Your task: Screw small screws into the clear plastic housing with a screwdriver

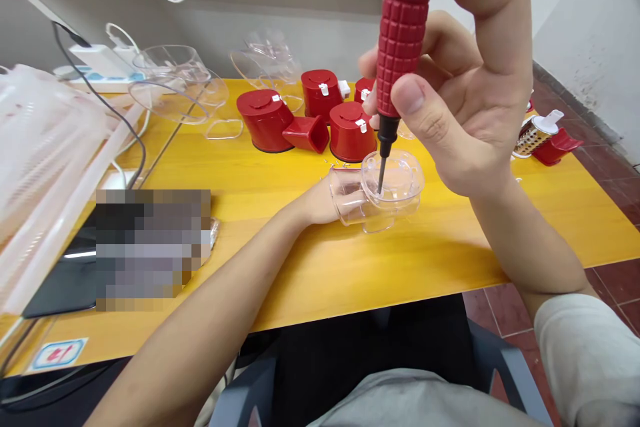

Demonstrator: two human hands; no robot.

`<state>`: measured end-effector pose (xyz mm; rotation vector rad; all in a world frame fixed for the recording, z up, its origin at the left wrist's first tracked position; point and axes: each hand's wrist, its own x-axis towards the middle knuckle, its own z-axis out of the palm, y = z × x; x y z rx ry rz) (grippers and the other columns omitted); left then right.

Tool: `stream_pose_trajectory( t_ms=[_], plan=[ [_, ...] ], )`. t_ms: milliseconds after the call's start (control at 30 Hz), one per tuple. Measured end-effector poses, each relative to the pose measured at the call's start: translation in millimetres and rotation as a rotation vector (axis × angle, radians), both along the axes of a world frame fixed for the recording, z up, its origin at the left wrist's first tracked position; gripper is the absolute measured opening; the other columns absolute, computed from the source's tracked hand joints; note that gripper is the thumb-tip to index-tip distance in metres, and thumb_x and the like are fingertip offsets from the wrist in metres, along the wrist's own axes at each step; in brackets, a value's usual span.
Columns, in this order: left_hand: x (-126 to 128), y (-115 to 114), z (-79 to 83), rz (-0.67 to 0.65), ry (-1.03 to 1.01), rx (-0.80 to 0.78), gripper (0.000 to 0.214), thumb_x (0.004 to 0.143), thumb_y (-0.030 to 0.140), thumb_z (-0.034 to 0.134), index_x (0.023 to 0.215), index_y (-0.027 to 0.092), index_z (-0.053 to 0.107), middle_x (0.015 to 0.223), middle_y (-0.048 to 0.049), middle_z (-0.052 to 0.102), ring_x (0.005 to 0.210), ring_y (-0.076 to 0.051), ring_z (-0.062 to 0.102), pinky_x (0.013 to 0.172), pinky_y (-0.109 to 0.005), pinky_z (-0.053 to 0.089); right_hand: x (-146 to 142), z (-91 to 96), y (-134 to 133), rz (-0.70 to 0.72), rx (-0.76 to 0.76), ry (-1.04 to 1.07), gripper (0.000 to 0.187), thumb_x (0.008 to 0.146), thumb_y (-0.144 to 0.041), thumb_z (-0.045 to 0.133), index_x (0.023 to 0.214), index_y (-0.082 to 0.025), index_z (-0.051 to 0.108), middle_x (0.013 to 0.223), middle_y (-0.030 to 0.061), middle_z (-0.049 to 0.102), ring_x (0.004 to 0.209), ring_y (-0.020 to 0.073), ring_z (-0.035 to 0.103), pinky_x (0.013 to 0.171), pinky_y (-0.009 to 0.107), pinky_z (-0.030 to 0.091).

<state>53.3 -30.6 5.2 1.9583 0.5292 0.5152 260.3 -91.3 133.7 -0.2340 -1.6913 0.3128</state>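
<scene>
My right hand (460, 80) is wrapped round a red-handled screwdriver (401, 47) with a black cap, held upright. Its thin shaft reaches down into a clear plastic housing (395, 190) that rests on the yellow table (300, 267). My left hand (325, 203) reaches in from the lower left with its fingers inside the open side of the clear housing, steadying it. Just behind the housing stand several red plastic bases (350, 130) with small white clips on top.
More clear plastic shells (175, 80) lie at the back left beside a white power strip (95, 63) and cables. A stack of translucent parts (45, 167) fills the left side. A metal grater drum in a red part (543, 137) lies at the right edge. A dark device (65, 280) sits near the left.
</scene>
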Motion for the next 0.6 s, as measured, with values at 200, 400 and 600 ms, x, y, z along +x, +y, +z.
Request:
stream_pose_trajectory(
  t_ms=[200,400,600],
  plan=[
    [0,-4,9.0,0.007,0.011,0.017,0.048,0.111,0.057,0.078,0.138,0.022,0.094,0.157,-0.0097,0.087,0.151,-0.041,0.079,0.139,-0.051,0.056,-10,13.9,6,-0.167,-0.308,-0.283,0.09,0.106,-0.091,0.04,0.174,-0.036,0.057,0.166,-0.0023,0.07,0.165,0.0228,0.072,0.111,0.029,0.073],
    [1,2,-6.0,0.028,-0.019,0.042,0.051,0.11,0.059,0.076,0.137,0.02,0.095,0.155,-0.011,0.088,0.148,-0.041,0.08,0.136,-0.051,0.059,-6,21.8,7,-0.163,-0.294,-0.251,0.088,0.109,-0.087,0.042,0.174,-0.03,0.058,0.162,-0.001,0.072,0.164,0.0252,0.073,0.112,0.03,0.074],
    [2,7,-17.7,0.029,-0.016,0.041,0.057,0.109,0.064,0.073,0.138,0.02,0.094,0.152,-0.0124,0.089,0.148,-0.042,0.079,0.134,-0.052,0.06,12,14.6,-13,-0.058,-0.102,-0.15,0.039,0.118,-0.037,0.062,0.155,-0.025,0.063,0.165,-0.0095,0.07,0.135,0.0084,0.083,0.107,0.019,0.076]
  ],
)
